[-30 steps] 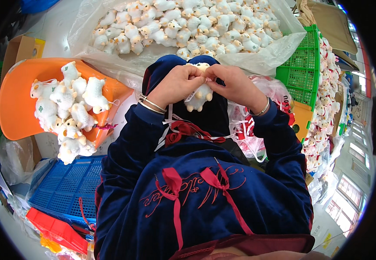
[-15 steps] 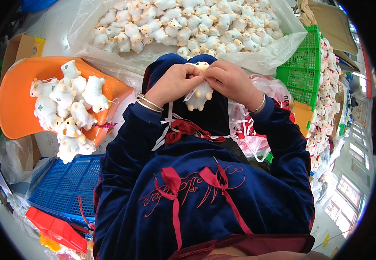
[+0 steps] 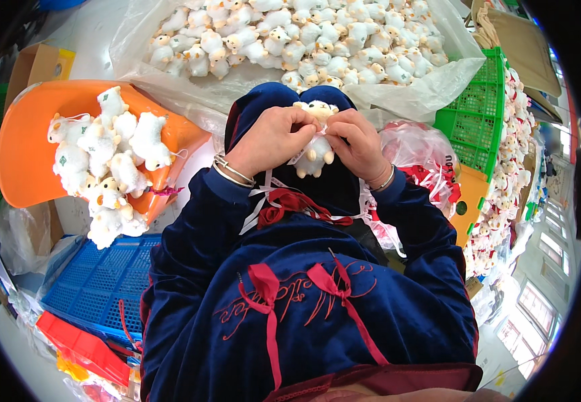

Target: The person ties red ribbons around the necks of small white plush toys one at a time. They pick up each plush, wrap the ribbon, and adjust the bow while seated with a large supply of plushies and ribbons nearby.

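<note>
Hands, my left [image 3: 272, 139] and right [image 3: 356, 142], pinch shut on one soft, light toy lamb [image 3: 315, 151], best held by its squishy middle.

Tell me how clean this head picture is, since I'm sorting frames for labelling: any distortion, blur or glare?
Head view: strong fisheye bending, with a black rim round the circle; the green plastic crate curves at the right edge. The centre is sharp: the small white plush sheep between the left hand and right hand shows clearly. Lighting is even, with mild sheen on the clear plastic sheet.
</note>
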`<state>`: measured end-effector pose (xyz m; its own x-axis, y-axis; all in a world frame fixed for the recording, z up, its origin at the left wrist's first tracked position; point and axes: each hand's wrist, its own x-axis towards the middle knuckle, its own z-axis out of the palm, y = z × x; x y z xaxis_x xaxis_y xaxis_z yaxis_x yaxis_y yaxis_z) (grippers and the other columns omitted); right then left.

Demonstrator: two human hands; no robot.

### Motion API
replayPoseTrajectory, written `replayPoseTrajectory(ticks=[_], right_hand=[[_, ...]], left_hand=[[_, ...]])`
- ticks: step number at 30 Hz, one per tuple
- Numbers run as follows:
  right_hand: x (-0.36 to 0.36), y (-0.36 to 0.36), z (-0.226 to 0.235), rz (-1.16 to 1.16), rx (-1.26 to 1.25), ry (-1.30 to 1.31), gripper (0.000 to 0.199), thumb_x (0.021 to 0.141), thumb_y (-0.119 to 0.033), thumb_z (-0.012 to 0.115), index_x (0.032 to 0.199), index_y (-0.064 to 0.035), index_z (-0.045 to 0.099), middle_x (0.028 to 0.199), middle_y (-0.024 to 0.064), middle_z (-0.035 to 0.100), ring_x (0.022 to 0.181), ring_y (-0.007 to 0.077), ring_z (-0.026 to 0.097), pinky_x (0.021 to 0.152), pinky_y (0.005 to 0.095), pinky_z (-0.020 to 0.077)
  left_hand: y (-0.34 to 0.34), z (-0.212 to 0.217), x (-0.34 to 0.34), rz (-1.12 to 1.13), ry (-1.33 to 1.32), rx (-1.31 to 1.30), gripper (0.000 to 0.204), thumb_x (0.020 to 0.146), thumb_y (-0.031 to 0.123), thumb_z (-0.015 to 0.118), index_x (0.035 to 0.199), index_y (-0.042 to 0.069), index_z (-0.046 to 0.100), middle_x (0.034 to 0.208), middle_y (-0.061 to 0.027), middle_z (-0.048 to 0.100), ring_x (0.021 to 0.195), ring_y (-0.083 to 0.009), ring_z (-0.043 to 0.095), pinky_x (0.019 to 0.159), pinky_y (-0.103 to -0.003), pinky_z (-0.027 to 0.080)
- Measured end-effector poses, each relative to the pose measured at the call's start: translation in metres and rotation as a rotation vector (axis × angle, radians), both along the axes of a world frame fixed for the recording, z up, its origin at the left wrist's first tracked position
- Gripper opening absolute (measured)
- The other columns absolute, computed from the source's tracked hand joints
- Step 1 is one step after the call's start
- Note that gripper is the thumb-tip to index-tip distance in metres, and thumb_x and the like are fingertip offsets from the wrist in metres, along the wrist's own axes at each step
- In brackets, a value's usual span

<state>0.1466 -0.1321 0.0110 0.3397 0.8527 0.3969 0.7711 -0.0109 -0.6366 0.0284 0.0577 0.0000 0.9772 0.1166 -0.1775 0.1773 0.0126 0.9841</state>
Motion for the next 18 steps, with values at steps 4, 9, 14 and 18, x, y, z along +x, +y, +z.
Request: replayPoseTrajectory(ticks=[4,9,14,18], right_hand=[[-0.001,0.001,0.001,0.004,0.02,-0.018,0.025,0.078,0.002,0.078,0.097,-0.0049,0.064,0.096,0.0098,0.067,0.086,0.0295,0.064,0.075,0.0386,0.0515],[-0.006,-0.001,-0.002,-0.036,0.038,0.007,0.026,0.078,0.004,0.078,0.096,-0.0049,0.063,0.096,0.0104,0.067,0.083,0.0299,0.064,0.072,0.0381,0.0518],[-0.008,-0.002,-0.005,-0.044,0.064,0.011,0.027,0.077,0.005,0.078,0.097,-0.0047,0.063,0.096,0.0107,0.067,0.083,0.0299,0.064,0.072,0.0379,0.0518],[-0.003,-0.005,-0.004,0.0,0.06,-0.015,0.027,0.076,0.005,0.078,0.097,-0.0045,0.063,0.097,0.0103,0.067,0.084,0.0295,0.064,0.072,0.0376,0.0521]], left_hand=[[0.0,0.003,-0.003,-0.016,0.022,-0.028,0.018,0.095,0.013,0.069,0.103,-0.003,0.074,0.088,-0.0076,0.073,0.078,-0.0103,0.066,0.073,-0.026,0.054],[-0.002,0.013,-0.004,-0.029,0.034,-0.104,0.015,0.091,0.009,0.072,0.098,-0.004,0.073,0.08,-0.0115,0.072,0.072,-0.0131,0.068,0.07,-0.027,0.055],[-0.006,0.016,-0.006,-0.001,-0.009,-0.032,0.015,0.091,0.009,0.072,0.098,-0.004,0.072,0.079,-0.0094,0.071,0.071,-0.0105,0.066,0.068,-0.027,0.055],[-0.007,0.02,-0.007,-0.005,-0.008,-0.005,0.012,0.094,0.008,0.07,0.102,-0.001,0.074,0.08,-0.0019,0.07,0.073,-0.0043,0.063,0.066,-0.022,0.052]])
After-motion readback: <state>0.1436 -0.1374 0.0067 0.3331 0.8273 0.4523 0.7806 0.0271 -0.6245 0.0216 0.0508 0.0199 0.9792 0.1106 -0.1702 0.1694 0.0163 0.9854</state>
